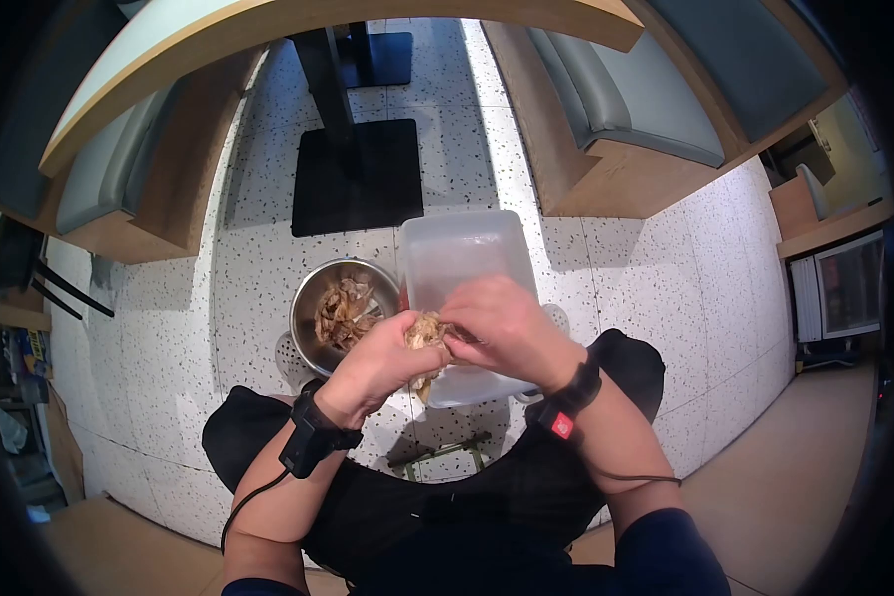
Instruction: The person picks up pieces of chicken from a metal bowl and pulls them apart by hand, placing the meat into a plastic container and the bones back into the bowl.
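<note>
A ragged, pale-brown piece that looks like cooked meat (425, 332) is between my hands, over the near left part of a translucent plastic bin (464, 246). My left hand (379, 353) wraps round it from the left. From the right, my right hand (504, 320) has its fingers pinched together at the piece's upper right edge; what lies between those fingertips is hidden. Left of the bin stands a round steel bowl (306, 298) with several darker brown, shredded-looking pieces (345, 313) in it. My left forearm passes close by the bowl's near edge.
Beyond the bowl and bin, a black table base (358, 179) stands on the speckled tile floor (656, 288). Grey padded benches (656, 109) flank it under a wood-edged tabletop (199, 30). My black-clad knees (631, 368) lie either side of the bin and bowl.
</note>
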`<action>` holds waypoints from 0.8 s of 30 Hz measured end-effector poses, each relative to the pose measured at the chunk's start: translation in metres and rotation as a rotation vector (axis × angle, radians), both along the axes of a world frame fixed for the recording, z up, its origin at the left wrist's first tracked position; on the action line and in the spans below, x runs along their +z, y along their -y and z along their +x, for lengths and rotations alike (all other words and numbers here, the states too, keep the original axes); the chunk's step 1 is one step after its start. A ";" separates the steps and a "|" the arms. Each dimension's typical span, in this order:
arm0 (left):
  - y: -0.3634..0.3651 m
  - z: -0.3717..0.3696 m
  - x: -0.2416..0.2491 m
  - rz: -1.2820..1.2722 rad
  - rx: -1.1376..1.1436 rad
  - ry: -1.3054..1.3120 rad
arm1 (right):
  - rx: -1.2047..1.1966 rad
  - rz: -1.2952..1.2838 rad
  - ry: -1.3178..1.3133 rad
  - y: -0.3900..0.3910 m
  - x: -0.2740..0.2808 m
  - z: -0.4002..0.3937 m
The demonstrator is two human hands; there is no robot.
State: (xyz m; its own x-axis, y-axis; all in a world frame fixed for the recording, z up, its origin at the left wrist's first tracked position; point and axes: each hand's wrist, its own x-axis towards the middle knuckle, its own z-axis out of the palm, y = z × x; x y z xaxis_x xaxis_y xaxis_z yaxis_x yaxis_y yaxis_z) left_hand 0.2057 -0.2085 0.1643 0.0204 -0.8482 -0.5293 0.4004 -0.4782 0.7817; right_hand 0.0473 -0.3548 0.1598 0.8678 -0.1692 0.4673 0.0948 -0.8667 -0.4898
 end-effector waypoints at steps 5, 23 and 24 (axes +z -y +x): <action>0.003 -0.001 0.005 0.026 0.000 0.065 | -0.081 0.026 -0.051 -0.004 -0.004 0.000; -0.001 0.001 0.004 -0.104 0.187 0.089 | -0.221 0.799 -0.054 0.001 -0.010 0.003; -0.001 0.000 0.004 -0.105 0.187 0.091 | -0.253 0.894 -0.095 0.002 -0.011 0.002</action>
